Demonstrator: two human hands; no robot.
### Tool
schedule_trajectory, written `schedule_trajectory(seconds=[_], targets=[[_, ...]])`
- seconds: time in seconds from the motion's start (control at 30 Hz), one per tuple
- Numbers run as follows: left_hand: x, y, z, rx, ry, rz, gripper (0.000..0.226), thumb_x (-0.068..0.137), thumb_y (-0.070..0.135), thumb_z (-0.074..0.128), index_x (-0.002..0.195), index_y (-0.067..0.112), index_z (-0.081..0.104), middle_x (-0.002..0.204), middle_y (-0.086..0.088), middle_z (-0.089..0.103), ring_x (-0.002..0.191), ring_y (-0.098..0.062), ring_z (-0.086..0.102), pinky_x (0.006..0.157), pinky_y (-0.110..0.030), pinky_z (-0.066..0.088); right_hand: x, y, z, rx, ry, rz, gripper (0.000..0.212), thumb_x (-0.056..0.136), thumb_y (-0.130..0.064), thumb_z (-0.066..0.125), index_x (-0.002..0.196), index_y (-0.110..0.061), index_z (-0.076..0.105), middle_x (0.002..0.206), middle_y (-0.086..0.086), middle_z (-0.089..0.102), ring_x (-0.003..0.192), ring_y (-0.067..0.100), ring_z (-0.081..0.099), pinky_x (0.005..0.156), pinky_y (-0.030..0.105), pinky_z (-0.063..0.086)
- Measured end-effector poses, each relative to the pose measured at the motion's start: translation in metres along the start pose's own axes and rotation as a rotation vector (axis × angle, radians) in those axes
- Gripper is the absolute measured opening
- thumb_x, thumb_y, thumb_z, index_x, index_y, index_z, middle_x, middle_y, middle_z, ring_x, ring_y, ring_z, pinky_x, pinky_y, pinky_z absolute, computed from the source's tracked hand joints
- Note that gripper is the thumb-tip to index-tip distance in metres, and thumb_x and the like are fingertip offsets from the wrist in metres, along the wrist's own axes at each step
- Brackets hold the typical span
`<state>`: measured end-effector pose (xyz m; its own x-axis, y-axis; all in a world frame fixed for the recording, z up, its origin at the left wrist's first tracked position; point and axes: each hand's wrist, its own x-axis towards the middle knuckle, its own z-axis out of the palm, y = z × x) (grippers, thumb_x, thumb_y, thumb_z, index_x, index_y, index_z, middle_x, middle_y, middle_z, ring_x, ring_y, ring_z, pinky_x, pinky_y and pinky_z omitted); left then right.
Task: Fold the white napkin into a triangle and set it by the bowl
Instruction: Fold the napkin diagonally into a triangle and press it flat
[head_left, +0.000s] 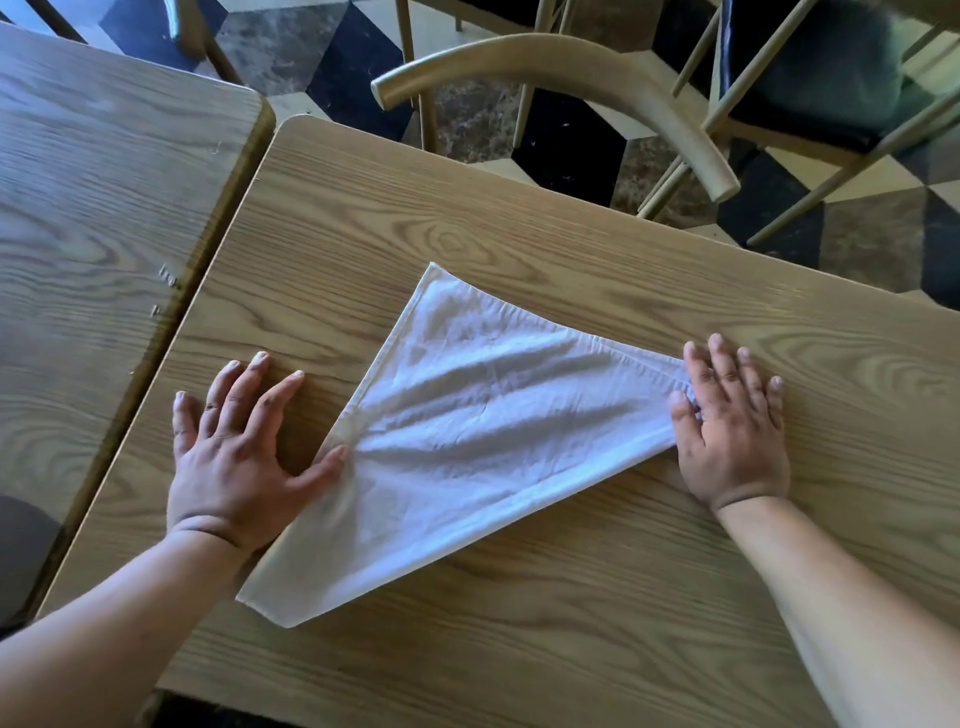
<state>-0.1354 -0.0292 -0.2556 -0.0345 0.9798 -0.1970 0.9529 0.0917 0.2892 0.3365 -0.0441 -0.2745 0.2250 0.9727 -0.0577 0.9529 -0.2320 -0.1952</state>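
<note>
White cloth napkin (467, 441), folded into a rumpled triangle, lies flat near the middle of our wood-grain table (571, 623). Our left hand (239, 457) rests palm down with fingers spread, only its thumb pressing the napkin's left edge; it grasps nothing. Our right hand (732, 431) lies flat and unclenched on the right-hand point. Second table (104, 208) stands just beside on the left; curved wooden chair (571, 73) beyond the far edge.

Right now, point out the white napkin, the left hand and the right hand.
white napkin (467, 431), head view, creased middle.
left hand (234, 467), head view, back of hand.
right hand (732, 436), head view, back of hand.
</note>
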Motion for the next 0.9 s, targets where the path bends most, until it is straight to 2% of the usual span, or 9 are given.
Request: schedule_trajectory(seconds=[0.23, 0.33, 0.37, 0.43, 0.5, 0.57, 0.7, 0.8, 0.9], targets=[[-0.001, -0.001, 0.0, -0.081, 0.013, 0.009, 0.084, 0.078, 0.08, 0.048, 0.149, 0.036, 0.048, 0.171, 0.006, 0.029, 0.161, -0.006, 0.005, 0.13, -0.056, -0.004, 0.001, 0.005, 0.005, -0.005, 0.025, 0.007, 0.063, 0.103, -0.047, 0.031, 0.162, -0.027, 0.032, 0.173, 0.003, 0.025, 0.159, 0.034, 0.021, 0.128, 0.059, 0.009], [0.003, 0.036, 0.008, -0.178, 0.114, -0.106, 0.069, 0.082, 0.07, 0.053, 0.137, 0.029, 0.059, 0.163, -0.001, 0.042, 0.16, -0.018, 0.019, 0.129, -0.062, 0.004, 0.001, 0.006, 0.006, -0.009, 0.032, 0.0, 0.063, 0.103, -0.046, 0.032, 0.162, -0.027, 0.033, 0.173, 0.003, 0.025, 0.159, 0.034, 0.021, 0.128, 0.059, 0.009], [0.002, 0.056, 0.016, -0.155, 0.163, -0.044, 0.063, 0.085, 0.064, 0.056, 0.134, 0.026, 0.062, 0.16, -0.005, 0.047, 0.158, -0.024, 0.026, 0.128, -0.065, 0.009, 0.001, 0.007, 0.006, -0.011, 0.032, -0.001, 0.063, 0.103, -0.046, 0.032, 0.162, -0.027, 0.032, 0.173, 0.003, 0.025, 0.159, 0.034, 0.021, 0.129, 0.059, 0.009], [-0.004, 0.107, 0.039, -0.135, 0.217, 0.248, 0.052, 0.091, 0.05, 0.059, 0.133, 0.019, 0.065, 0.155, -0.01, 0.054, 0.153, -0.031, 0.038, 0.123, -0.068, 0.022, 0.001, 0.008, 0.006, -0.014, 0.032, -0.005, 0.063, 0.103, -0.046, 0.032, 0.162, -0.027, 0.032, 0.173, 0.003, 0.025, 0.159, 0.034, 0.021, 0.129, 0.058, 0.008], [-0.011, 0.163, 0.063, -0.187, 0.139, 0.499, 0.05, 0.095, 0.042, 0.06, 0.139, 0.017, 0.063, 0.159, -0.011, 0.051, 0.153, -0.032, 0.04, 0.121, -0.065, 0.029, 0.002, 0.008, 0.007, -0.016, 0.031, -0.007, 0.063, 0.102, -0.045, 0.032, 0.162, -0.026, 0.033, 0.173, 0.003, 0.025, 0.159, 0.034, 0.021, 0.129, 0.058, 0.008], [-0.019, 0.211, 0.085, -0.19, 0.01, 0.619, 0.054, 0.099, 0.042, 0.056, 0.147, 0.02, 0.058, 0.165, -0.009, 0.044, 0.156, -0.03, 0.034, 0.124, -0.062, 0.027, 0.003, 0.009, 0.008, -0.021, 0.029, -0.004, 0.064, 0.101, -0.045, 0.032, 0.162, -0.026, 0.034, 0.172, 0.004, 0.026, 0.159, 0.035, 0.022, 0.128, 0.058, 0.009], [-0.024, 0.245, 0.114, -0.12, -0.052, 0.709, 0.054, 0.101, 0.045, 0.054, 0.15, 0.023, 0.057, 0.165, -0.005, 0.044, 0.158, -0.028, 0.03, 0.125, -0.065, 0.021, 0.004, 0.009, 0.009, -0.036, 0.038, -0.013, 0.064, 0.1, -0.045, 0.033, 0.161, -0.024, 0.036, 0.172, 0.006, 0.028, 0.158, 0.036, 0.024, 0.127, 0.06, 0.011], [-0.023, 0.218, 0.107, -0.067, -0.031, 0.734, 0.056, 0.102, 0.053, 0.053, 0.152, 0.028, 0.054, 0.168, -0.002, 0.04, 0.16, -0.023, 0.025, 0.127, -0.06, 0.021, 0.002, 0.009, 0.008, -0.033, 0.042, -0.02, 0.064, 0.102, -0.045, 0.033, 0.162, -0.025, 0.035, 0.172, 0.005, 0.026, 0.158, 0.036, 0.023, 0.128, 0.059, 0.01], [-0.033, 0.164, 0.082, 0.053, -0.062, 0.656, 0.067, 0.1, 0.065, 0.048, 0.159, 0.034, 0.043, 0.173, 0.001, 0.028, 0.162, -0.02, 0.016, 0.128, -0.06, 0.018, 0.002, 0.009, 0.007, -0.027, 0.044, -0.019, 0.063, 0.102, -0.045, 0.032, 0.162, -0.026, 0.035, 0.172, 0.005, 0.026, 0.159, 0.035, 0.022, 0.128, 0.059, 0.009]])
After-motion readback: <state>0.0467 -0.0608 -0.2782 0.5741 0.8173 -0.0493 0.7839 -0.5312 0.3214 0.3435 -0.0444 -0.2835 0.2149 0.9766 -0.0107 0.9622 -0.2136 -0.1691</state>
